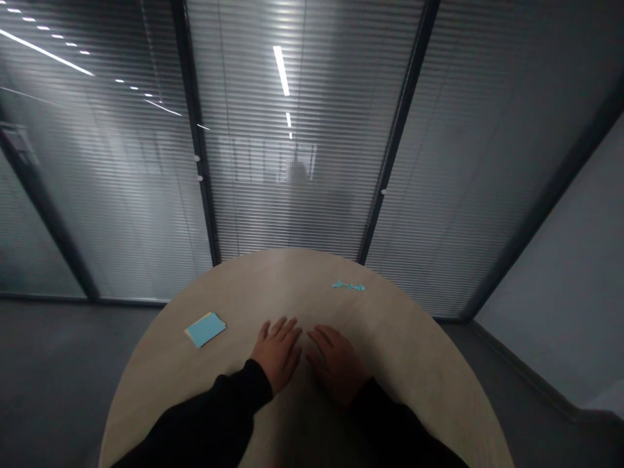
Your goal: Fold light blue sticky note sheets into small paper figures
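You have 2 hands on the worktop, and both are empty. Your left hand point(277, 354) and your right hand point(338, 365) lie palm down and spread wide, flat on the surface or just over it; the view doesn't settle which. Your fingertips point toward the far rim, and the 2 hands sit just apart near the middle of the near half. A black sleeve point(219, 409) covers each forearm.

The round worktop point(400, 338) is pale and wood-toned, and it carries 2 small things. Up and to the left of your left hand, well short of touching it, lies 1 light-blue pad point(205, 329), with a cream edge showing under its top sheet. Its long axis runs from lower left to upper right, and it sits nearer the left rim than your hands do.

Ahead of your right hand and well apart from it lies 1 thin, ragged turquoise strip point(348, 286). Its long axis runs almost straight left to right, close to the far rim. I can't tell what it is made of.

Past the rim, you have a grey floor point(58, 370) and a glass partition with slatted blinds point(292, 162).
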`<state>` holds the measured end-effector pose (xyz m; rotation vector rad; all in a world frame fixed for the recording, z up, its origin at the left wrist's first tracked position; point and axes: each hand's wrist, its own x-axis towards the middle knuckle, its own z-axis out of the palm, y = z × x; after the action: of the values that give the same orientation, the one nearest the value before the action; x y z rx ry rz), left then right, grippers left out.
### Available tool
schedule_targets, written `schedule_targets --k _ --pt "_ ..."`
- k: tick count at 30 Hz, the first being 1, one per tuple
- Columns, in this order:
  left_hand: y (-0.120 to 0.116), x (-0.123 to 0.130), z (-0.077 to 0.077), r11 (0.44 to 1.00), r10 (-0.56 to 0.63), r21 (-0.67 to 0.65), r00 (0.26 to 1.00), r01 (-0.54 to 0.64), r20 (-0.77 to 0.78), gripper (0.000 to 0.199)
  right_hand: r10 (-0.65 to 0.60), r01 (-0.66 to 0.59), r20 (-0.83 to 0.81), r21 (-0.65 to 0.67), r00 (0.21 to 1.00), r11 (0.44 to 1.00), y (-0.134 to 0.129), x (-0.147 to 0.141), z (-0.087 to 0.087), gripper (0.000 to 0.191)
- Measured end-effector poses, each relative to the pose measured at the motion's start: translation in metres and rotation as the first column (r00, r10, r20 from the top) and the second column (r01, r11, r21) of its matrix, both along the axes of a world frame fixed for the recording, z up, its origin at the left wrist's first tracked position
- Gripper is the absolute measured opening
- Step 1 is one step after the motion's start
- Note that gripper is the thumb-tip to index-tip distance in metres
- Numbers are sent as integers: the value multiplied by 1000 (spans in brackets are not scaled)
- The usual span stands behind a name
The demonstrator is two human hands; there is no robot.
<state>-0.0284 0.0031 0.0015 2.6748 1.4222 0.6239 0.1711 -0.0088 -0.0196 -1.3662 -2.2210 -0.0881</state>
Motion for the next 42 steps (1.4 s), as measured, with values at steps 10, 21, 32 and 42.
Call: schedule_targets --k 10,21,32,42 --pt "-32 -4 -1 997 -50 -57 998 47 -48 48 -123 133 91 -104 988 986 -46 -2 6 56" --pt "-31 -2 -17 994 -29 -111 986 11 -166 54 -159 205 189 -263 969 943 -49 -4 6 62" --pt "-34 1 -10 984 61 -154 983 -88 -174 56 -157 216 212 -296 965 930 -44 -6 5 63" --pt "-36 5 -2 977 77 -182 978 -113 -195 57 -154 206 201 -271 968 940 -42 -5 -1 62"
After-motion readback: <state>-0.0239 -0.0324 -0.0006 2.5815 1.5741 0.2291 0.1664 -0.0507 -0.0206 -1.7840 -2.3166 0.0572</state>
